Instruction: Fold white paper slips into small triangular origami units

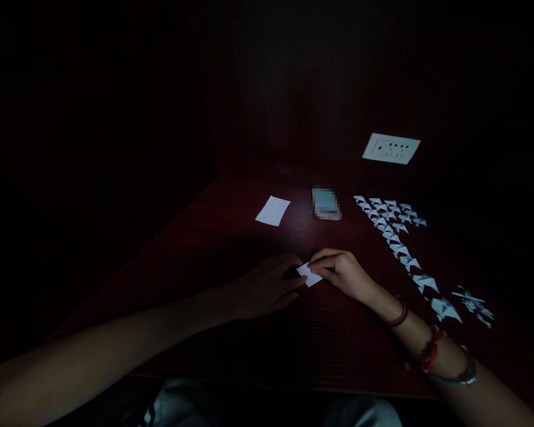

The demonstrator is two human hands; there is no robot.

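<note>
A small white square of paper point(309, 274) lies on the dark red table between my two hands. My right hand point(338, 271) has its fingers bent and pinched on the paper's right side, covering part of it. On the other side, my left hand point(273, 286) rests low with its fingers apart, and one fingertip touches the paper's lower left edge. Shadow hides some of the left fingers. Beyond the hands lies a larger flat sheet of white paper point(273, 211).
A blurred, pale blue-green rectangular object point(326, 204) lies near the back. Folded white paper pieces point(398, 249) stand in rows at the right, beside a small pile of thin white strips point(474, 305). A white socket panel point(391, 148) is on the wall. Surroundings are very dark.
</note>
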